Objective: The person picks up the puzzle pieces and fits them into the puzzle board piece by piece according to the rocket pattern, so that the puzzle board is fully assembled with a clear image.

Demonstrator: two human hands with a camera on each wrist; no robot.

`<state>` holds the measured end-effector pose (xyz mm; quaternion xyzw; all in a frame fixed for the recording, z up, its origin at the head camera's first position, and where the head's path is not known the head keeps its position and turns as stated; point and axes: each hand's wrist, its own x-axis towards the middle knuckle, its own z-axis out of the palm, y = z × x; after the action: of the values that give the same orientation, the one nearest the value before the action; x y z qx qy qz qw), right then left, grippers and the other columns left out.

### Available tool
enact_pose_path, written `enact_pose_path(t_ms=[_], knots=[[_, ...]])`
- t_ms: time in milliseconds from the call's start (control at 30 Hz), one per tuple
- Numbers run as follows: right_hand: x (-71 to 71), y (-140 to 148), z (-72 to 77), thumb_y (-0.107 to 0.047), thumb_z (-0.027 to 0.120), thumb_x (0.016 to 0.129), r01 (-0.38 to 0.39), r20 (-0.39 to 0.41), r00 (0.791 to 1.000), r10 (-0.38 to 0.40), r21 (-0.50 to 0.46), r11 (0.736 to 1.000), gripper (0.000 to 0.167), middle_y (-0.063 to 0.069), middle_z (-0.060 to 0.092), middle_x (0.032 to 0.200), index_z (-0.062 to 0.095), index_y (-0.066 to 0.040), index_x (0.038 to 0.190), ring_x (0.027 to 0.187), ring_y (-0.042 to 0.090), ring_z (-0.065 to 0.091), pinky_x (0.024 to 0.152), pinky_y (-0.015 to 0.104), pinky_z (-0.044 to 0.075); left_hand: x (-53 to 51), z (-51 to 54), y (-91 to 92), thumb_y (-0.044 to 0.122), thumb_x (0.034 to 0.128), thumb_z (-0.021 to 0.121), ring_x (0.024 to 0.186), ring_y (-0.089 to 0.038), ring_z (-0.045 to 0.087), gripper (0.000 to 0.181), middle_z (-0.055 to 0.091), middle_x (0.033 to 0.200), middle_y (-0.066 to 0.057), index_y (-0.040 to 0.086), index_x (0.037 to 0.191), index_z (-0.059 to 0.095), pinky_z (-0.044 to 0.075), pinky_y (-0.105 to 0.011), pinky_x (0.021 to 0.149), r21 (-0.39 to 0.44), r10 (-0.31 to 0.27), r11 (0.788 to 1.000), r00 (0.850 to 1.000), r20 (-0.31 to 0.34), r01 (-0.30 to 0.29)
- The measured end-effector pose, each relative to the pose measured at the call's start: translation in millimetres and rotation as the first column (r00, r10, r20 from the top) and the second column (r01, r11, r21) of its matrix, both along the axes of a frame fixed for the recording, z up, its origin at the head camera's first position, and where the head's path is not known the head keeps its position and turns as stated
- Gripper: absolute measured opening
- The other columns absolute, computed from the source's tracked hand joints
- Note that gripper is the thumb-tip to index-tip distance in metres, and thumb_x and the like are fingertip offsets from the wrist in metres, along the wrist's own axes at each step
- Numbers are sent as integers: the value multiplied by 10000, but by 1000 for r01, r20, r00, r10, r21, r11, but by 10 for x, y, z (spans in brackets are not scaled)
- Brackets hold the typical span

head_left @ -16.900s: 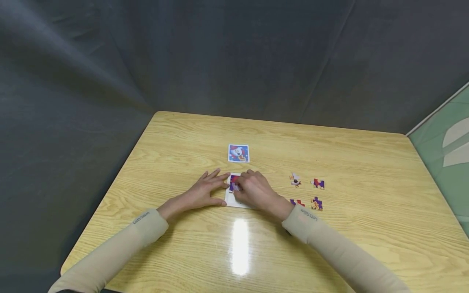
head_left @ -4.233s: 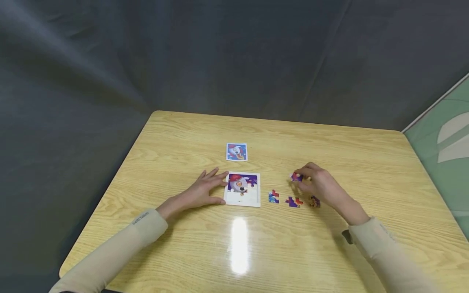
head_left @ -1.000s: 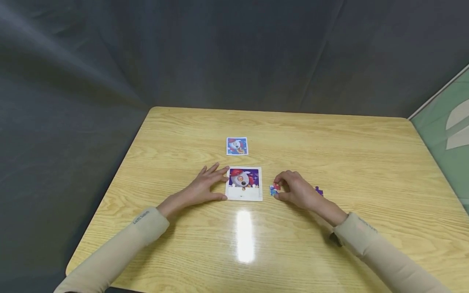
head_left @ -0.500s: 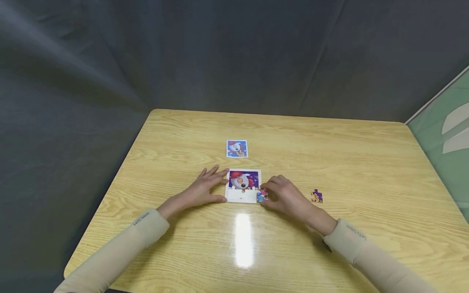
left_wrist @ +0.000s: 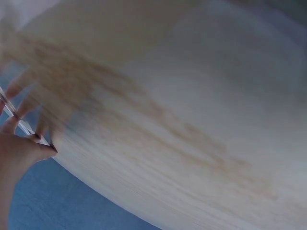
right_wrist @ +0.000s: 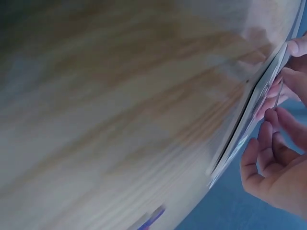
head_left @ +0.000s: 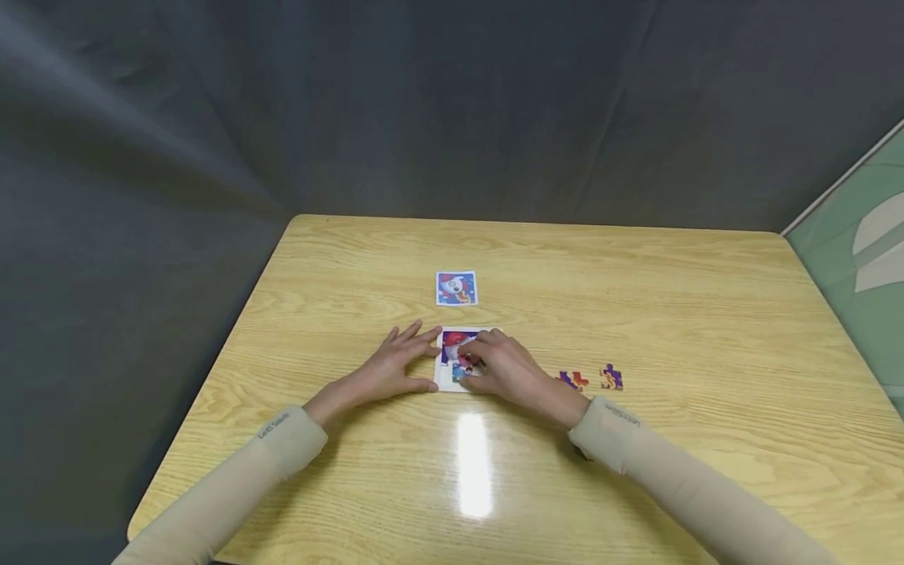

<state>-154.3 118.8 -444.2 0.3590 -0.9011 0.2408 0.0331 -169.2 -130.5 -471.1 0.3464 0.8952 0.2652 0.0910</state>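
Observation:
A white puzzle tray (head_left: 439,380) lies on the wooden table, its upper part filled with a purple, red and grey picture. My left hand (head_left: 388,370) rests with spread fingers against the tray's left edge; the left wrist view shows its thumb (left_wrist: 41,152) at that edge. Over the tray, my right hand (head_left: 512,373) pinches a blue and red puzzle piece (head_left: 459,372) between thumb and fingers. That piece appears thin and edge-on in the right wrist view, above the tray (right_wrist: 240,125). My right hand covers the tray's right part.
Two loose puzzle pieces lie to the right: a purple and red one (head_left: 575,380), partly behind the right wrist, and a purple and orange one (head_left: 611,377). A square picture card (head_left: 457,289) lies beyond the tray. Dark cloth hangs behind the table (head_left: 636,298).
My right hand has carried the blue and red piece leftward from the table, past the tray's right edge, to over its lower part. My left hand has stayed at the left edge.

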Motion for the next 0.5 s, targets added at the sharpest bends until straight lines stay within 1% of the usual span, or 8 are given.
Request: enact_pose_path(t_ms=[100, 267, 367, 500], knots=[[-8, -77, -20, -271, 802, 779, -16, 12, 1000, 16, 1, 1000, 397, 63, 669, 1003, 702, -40, 1086, 883, 193, 580, 725, 316, 504, 7, -3, 2, 416, 835, 723, 1463, -331, 105, 573, 269, 1569, -47, 97, 1289, 580, 17, -600, 1148, -3, 3, 1000, 1000, 5, -3], [-12, -148, -56, -270, 805, 776, -20, -7, 1000, 20, 18, 1000, 401, 83, 674, 1028, 707, -28, 1080, 927, 219, 603, 783, 335, 524, 4, -7, 5, 408, 833, 727, 1460, -340, 116, 578, 272, 1569, -49, 92, 1292, 577, 30, -607, 1146, 0, 0, 1000, 1000, -11, 0], [-14, -162, -63, -270, 808, 775, -19, 0, 1000, 19, 26, 999, 405, 85, 679, 1033, 706, -25, 1081, 928, 220, 603, 787, 333, 524, 2, -8, 4, 404, 832, 730, 1460, -340, 115, 574, 273, 1569, -50, 90, 1288, 580, 26, -603, 1148, 0, 1, 1000, 1000, -8, -1], [-15, -174, -56, -279, 799, 787, -20, 27, 999, 19, 37, 999, 409, 84, 680, 1042, 701, -26, 1093, 918, 208, 595, 785, 323, 517, 2, -9, 4, 401, 832, 731, 1461, -335, 113, 564, 272, 1568, -46, 87, 1278, 585, 23, -598, 1150, 0, 5, 1000, 1000, -1, -5]])
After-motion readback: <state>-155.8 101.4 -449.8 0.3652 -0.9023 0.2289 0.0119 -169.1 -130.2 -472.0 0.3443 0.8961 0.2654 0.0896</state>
